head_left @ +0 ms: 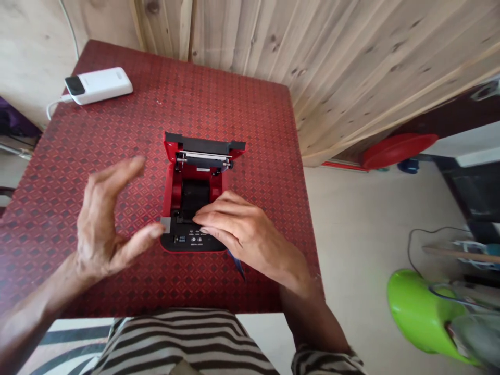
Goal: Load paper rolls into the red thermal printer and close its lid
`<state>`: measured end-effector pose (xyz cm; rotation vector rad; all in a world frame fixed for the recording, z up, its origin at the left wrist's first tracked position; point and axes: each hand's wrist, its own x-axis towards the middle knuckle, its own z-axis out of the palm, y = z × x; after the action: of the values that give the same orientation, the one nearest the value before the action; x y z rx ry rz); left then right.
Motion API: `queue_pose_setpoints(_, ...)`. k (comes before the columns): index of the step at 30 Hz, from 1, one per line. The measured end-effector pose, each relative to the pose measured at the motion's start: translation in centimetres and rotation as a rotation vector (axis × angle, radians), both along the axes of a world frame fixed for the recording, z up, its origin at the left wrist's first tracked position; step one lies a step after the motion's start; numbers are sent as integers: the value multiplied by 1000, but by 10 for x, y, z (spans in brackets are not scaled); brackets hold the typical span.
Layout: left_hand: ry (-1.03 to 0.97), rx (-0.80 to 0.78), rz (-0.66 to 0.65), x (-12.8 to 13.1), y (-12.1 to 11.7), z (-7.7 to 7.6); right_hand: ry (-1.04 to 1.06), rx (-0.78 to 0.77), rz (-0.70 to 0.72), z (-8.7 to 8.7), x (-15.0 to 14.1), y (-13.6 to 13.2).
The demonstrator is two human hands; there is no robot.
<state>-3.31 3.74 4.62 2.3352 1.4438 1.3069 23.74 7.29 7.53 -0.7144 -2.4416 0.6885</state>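
A small red and black printer [192, 192] sits in the middle of the red patterned table [117, 135], its lid tipped back and the black paper bay showing. My right hand [238, 232] lies over its front panel, fingers flat and pointing left across the buttons. My left hand [107, 219] hovers just left of the printer with fingers spread and curved; its thumb tip is near the grey tab at the printer's front left corner. A dark blue thing pokes out under my right wrist; I cannot make it out.
A white power bank [97, 85] with a white cable lies at the table's far left corner. Wood-panelled wall stands behind the table. On the floor to the right are a green plastic container [422, 312], a red basin [394, 148] and loose cables.
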Motion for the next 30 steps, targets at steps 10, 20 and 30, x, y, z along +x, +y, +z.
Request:
queue_pose_setpoints(10, -14, -125, -149, 21, 59, 29, 12, 180, -178, -12, -5, -19)
queue_pose_setpoints(20, 247, 84, -237, 12, -3, -5, 69, 438, -363, -30, -18, -39)
queue_pose_setpoints(30, 402, 241, -184, 18, -5, -20, 105, 331, -352, -29, -14, -38)
